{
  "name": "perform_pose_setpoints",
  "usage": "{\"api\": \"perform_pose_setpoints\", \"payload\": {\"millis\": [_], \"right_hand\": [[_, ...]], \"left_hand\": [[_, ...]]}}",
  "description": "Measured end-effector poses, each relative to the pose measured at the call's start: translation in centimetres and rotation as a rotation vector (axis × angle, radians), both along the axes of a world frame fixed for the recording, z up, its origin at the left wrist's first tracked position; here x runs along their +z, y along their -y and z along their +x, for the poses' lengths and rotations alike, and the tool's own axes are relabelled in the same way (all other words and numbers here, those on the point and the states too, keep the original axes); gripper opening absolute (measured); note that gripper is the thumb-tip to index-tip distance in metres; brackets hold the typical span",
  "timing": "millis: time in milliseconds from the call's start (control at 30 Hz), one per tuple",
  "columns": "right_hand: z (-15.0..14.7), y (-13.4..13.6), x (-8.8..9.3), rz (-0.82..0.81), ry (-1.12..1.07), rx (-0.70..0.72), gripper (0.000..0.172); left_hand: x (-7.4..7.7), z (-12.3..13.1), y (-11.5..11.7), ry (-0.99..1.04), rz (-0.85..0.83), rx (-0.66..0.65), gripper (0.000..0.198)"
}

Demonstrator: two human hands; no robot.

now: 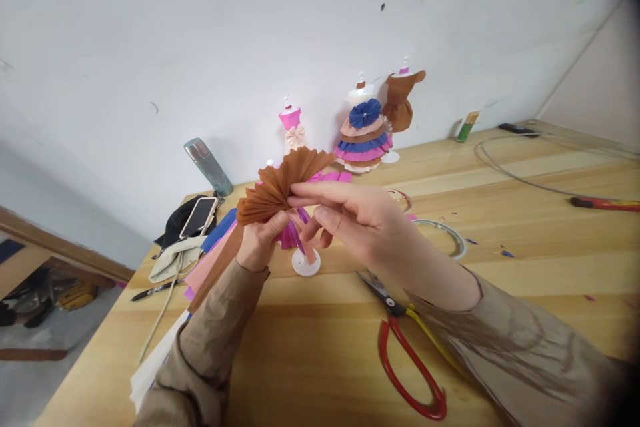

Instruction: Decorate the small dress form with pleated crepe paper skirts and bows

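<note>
A brown pleated paper fan [287,180] is spread out in front of me. My left hand [263,233] pinches it at its gathered base, with the thumb on the near side. My right hand [350,213] rests stretched fingertips on the pleats, its thumb apart from them. Just behind my hands stands a small dress form with a white round base [306,262]; purple and pink paper show on it, and its upper part is hidden. Red-handled scissors [393,307] lie partly open below my right wrist, one handle partly under the sleeve.
Along the wall stand dress forms in pink [290,119], in layered ruffles with a blue rosette [365,113], and in brown [400,97]. At left are a flask [209,167], a phone [199,217] and paper strips [215,260]. Wire [515,173] and a red-handled tool [605,204] lie right.
</note>
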State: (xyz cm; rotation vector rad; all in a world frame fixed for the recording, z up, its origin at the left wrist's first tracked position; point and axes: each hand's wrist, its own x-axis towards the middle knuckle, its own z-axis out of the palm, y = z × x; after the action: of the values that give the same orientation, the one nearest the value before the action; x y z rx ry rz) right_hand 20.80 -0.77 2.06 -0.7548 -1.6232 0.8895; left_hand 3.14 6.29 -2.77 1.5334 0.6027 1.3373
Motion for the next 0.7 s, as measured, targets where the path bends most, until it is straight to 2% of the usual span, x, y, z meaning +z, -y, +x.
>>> {"api": "perform_pose_setpoints", "payload": {"millis": [133,267,467,600,700], "right_hand": [[-0.1,-0.1,-0.3,0.013,0.003,0.005,0.038],[0.1,-0.3,-0.1,0.029,0.002,-0.046,0.035],[-0.2,-1.4,-0.7,0.278,0.161,-0.238,0.016],[-0.6,-1.7,-1.1,0.364,0.215,-0.294,0.011],[-1.0,-1.7,-1.3,0.393,0.229,-0.344,0.016]], "left_hand": [[0.3,0.3,0.5,0.058,0.050,0.052,0.040],[0.5,0.6,0.8,0.073,0.072,0.103,0.045],[0.7,0.5,0.9,0.042,0.106,0.097,0.039],[0.1,0.1,0.7,-0.013,0.112,0.118,0.040],[-0.7,-0.1,0.7,-0.034,0.111,0.133,0.040]]}}
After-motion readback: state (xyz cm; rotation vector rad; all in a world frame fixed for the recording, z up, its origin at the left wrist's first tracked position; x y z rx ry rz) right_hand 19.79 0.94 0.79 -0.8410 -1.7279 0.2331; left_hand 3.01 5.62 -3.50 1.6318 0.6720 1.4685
